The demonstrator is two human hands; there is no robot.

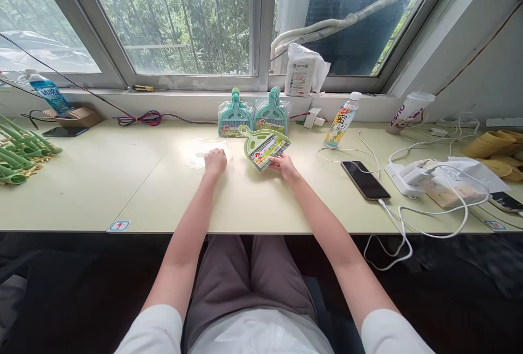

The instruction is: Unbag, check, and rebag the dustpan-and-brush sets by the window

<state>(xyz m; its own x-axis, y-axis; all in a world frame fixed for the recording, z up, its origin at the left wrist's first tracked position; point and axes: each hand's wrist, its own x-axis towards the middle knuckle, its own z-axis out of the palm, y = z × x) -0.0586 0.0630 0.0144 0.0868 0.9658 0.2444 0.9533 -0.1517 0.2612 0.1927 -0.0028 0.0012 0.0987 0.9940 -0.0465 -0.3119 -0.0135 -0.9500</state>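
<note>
Head view: pale green dustpan set [265, 147], striped label card, flat on desk [122, 179].

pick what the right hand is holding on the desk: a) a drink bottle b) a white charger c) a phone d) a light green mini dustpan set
d: the right hand grips the lower edge of the light green mini dustpan set, while the phone, the drink bottle and the white charger lie or stand apart to its right, untouched.
</note>
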